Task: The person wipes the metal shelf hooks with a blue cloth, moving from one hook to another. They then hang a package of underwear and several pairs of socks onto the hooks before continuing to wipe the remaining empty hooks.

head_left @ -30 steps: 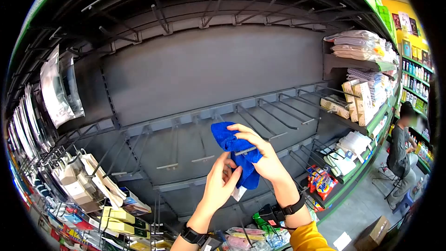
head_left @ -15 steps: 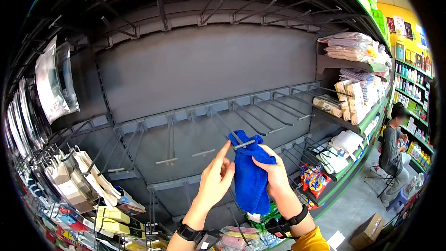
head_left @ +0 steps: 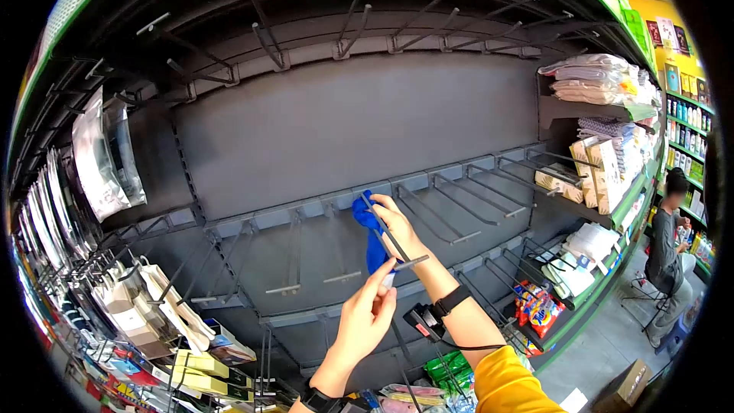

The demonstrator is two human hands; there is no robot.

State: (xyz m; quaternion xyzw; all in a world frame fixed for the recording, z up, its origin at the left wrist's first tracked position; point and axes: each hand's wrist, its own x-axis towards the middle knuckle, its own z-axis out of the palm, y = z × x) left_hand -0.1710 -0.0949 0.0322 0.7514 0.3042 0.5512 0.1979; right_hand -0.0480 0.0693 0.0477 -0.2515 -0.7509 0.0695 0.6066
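A blue cloth (head_left: 373,233) hangs from a metal hook (head_left: 386,231) near the middle of the rack, at the hook's inner end by the back bar. My right hand (head_left: 397,228) is closed on the cloth's upper part, its arm reaching in from the lower right. Lower down, my left hand (head_left: 368,315) has its index finger stretched up to the hook's front end, with the other fingers curled. A small white tag shows at the cloth's lower end.
Bare hooks (head_left: 466,191) stick out at both sides and above. Hanging packages (head_left: 126,306) fill the left. Folded textiles (head_left: 592,77) and boxes (head_left: 604,176) sit on the right shelves. A seated person (head_left: 669,252) and a cardboard box (head_left: 623,386) are at the far right.
The blue cloth has slid back along the hook with my right hand on it. My left hand has stayed near the hook's front end. The camera view has shifted slightly.
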